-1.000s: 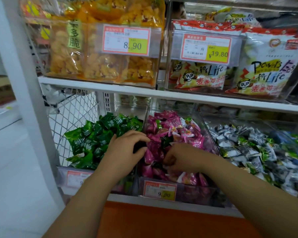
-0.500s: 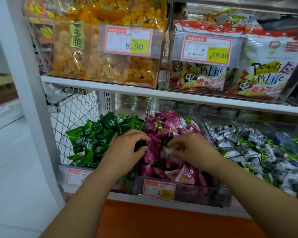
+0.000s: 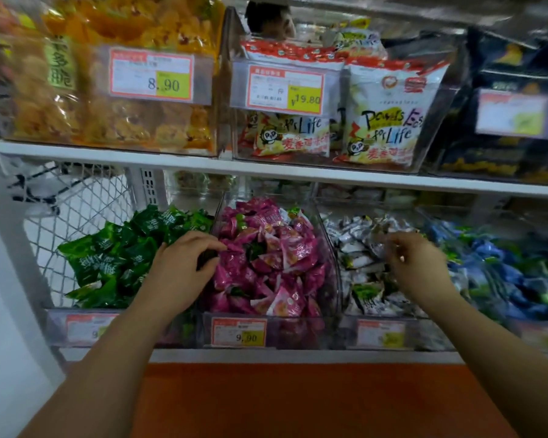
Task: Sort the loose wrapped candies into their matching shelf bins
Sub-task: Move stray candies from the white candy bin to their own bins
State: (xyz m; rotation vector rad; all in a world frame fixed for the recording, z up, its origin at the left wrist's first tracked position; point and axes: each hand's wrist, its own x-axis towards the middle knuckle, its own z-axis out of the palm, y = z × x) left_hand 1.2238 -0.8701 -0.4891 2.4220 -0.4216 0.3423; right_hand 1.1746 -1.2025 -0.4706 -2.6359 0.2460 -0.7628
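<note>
Hanging over the silver bin (image 3: 424, 336), the right hand (image 3: 415, 263) is blurred, fingers bunched; what they hold I cannot tell. The left hand (image 3: 184, 270) curls over the wall between green bin (image 3: 57, 324) and pink bin (image 3: 291, 330), grip unclear. A stray green candy (image 3: 253, 249) lies in the pink heap, just right of the left hand, which is nearer.

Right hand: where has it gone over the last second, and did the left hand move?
The right hand left the pink candies and swung right, over the silver candies; blur hides whether it pinches one. The left hand stayed at the divider between green candies and pink.
</note>
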